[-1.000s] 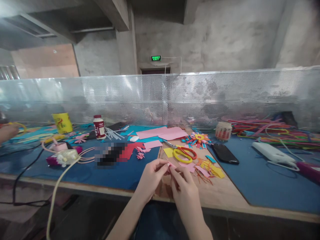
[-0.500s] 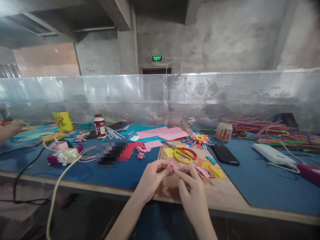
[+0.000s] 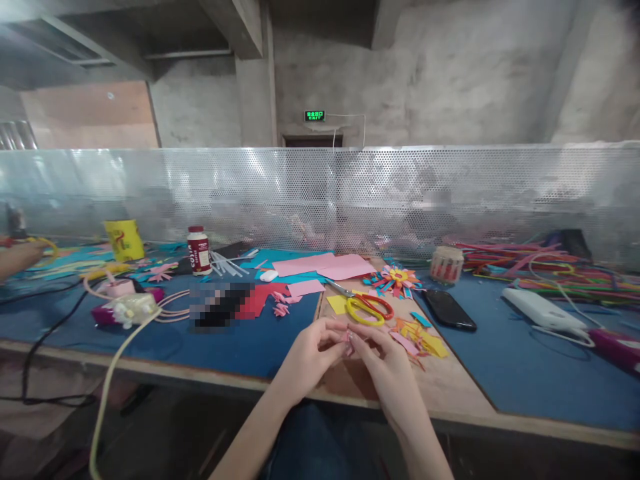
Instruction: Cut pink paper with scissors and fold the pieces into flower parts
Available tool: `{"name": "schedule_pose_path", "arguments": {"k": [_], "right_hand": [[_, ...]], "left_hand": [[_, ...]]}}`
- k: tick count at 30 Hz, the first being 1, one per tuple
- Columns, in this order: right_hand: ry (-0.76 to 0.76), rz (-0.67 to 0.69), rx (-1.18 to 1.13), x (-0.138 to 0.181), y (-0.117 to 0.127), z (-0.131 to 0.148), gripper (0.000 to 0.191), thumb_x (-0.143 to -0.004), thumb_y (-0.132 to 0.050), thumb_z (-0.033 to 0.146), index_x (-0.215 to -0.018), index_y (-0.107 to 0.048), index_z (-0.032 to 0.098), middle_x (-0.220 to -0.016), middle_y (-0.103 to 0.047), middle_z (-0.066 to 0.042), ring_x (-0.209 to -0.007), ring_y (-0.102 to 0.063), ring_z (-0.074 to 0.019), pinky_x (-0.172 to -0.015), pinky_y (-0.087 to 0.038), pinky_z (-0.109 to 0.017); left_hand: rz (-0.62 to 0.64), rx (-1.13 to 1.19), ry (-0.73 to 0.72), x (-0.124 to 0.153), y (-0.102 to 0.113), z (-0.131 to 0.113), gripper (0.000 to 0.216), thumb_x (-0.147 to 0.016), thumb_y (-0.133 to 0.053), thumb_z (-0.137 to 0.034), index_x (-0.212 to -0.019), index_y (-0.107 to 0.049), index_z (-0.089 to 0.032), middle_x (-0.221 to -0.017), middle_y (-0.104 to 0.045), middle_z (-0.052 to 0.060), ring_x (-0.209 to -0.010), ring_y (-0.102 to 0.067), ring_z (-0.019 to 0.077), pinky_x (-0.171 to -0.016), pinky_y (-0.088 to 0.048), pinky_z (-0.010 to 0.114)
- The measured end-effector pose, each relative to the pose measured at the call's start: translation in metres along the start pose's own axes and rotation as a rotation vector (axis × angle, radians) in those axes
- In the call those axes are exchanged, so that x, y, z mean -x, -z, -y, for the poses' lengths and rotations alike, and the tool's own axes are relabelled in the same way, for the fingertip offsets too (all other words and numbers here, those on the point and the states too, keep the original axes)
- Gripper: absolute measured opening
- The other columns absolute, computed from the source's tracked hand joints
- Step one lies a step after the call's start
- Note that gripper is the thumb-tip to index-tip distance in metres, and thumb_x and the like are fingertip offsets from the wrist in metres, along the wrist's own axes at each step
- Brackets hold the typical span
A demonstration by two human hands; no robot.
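Observation:
My left hand (image 3: 310,357) and my right hand (image 3: 387,370) meet above the wooden board (image 3: 450,390) at the table's near edge. Both pinch one small pink paper piece (image 3: 349,341) between their fingertips. Yellow-and-red scissors (image 3: 367,308) lie just beyond the hands. A heap of pink, yellow and orange paper scraps (image 3: 417,340) lies to the right of my right hand. A finished paper flower (image 3: 397,277) sits farther back.
A black phone (image 3: 449,308), a small jar (image 3: 447,262), pink paper sheets (image 3: 325,265), a red-labelled bottle (image 3: 199,251), a yellow cup (image 3: 123,240) and cables lie on the blue mat. Coloured strips (image 3: 550,263) pile at right. Another person's hand (image 3: 17,257) is at far left.
My hands have shifted slightly nearer and lower, still pinching the pink piece. My right hand has turned so that its fingers point left at the paper.

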State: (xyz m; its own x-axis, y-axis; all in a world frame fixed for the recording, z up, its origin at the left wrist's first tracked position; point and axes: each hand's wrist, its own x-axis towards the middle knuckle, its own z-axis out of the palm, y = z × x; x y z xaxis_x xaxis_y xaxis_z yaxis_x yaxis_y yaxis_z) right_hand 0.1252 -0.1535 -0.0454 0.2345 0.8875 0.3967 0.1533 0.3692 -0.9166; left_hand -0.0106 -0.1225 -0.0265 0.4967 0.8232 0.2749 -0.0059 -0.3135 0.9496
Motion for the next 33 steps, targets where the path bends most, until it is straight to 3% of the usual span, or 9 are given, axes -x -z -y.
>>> {"name": "schedule_pose_path", "arguments": {"k": [4,9,22,27,33], "right_hand": [[-0.015,0.040,-0.020,-0.0011,0.0021,0.0000,0.023,-0.077,-0.056,0.036,-0.084,-0.068,0.018,-0.089,-0.067,-0.007,-0.083,-0.060,-0.0205,-0.072,-0.045,-0.028],[-0.030,0.083,-0.060,0.0002,0.0025,0.0022,0.021,-0.077,-0.057,0.035,-0.076,-0.068,0.017,-0.077,-0.067,-0.006,-0.075,-0.059,-0.0183,-0.070,-0.043,-0.027],[-0.091,0.022,-0.176,0.0026,0.0026,0.0016,0.028,-0.078,-0.053,0.041,-0.073,-0.064,0.015,-0.077,-0.064,-0.005,-0.078,-0.056,-0.0190,-0.069,-0.042,-0.027],[-0.070,0.110,-0.146,0.0035,0.0034,0.0023,0.027,-0.079,-0.053,0.039,-0.077,-0.065,0.015,-0.077,-0.065,-0.006,-0.077,-0.057,-0.0193,-0.072,-0.042,-0.028],[-0.063,0.069,-0.108,0.0041,0.0035,0.0060,0.025,-0.076,-0.057,0.039,-0.071,-0.064,0.015,-0.073,-0.063,-0.004,-0.073,-0.056,-0.0169,-0.068,-0.042,-0.026]], "left_hand": [[-0.038,-0.036,0.018,0.0001,-0.0003,0.0001,0.040,-0.078,-0.056,-0.034,-0.108,-0.040,-0.013,-0.080,-0.065,0.005,-0.082,-0.061,0.0189,-0.077,-0.044,0.031],[-0.015,-0.035,-0.004,-0.0002,-0.0013,0.0019,0.041,-0.078,-0.056,-0.028,-0.111,-0.038,-0.014,-0.080,-0.063,0.003,-0.083,-0.060,0.0175,-0.079,-0.043,0.031],[0.000,-0.095,-0.014,0.0012,-0.0017,-0.0015,0.045,-0.076,-0.057,-0.036,-0.113,-0.041,-0.015,-0.075,-0.063,0.001,-0.078,-0.059,0.0175,-0.074,-0.044,0.030],[0.011,-0.097,-0.012,0.0013,-0.0015,-0.0001,0.044,-0.076,-0.058,-0.034,-0.112,-0.041,-0.015,-0.075,-0.062,0.002,-0.078,-0.059,0.0178,-0.074,-0.043,0.030],[0.035,-0.078,-0.025,0.0017,-0.0023,0.0016,0.040,-0.077,-0.057,-0.029,-0.112,-0.042,-0.017,-0.073,-0.058,-0.001,-0.074,-0.056,0.0150,-0.071,-0.042,0.027]]}}
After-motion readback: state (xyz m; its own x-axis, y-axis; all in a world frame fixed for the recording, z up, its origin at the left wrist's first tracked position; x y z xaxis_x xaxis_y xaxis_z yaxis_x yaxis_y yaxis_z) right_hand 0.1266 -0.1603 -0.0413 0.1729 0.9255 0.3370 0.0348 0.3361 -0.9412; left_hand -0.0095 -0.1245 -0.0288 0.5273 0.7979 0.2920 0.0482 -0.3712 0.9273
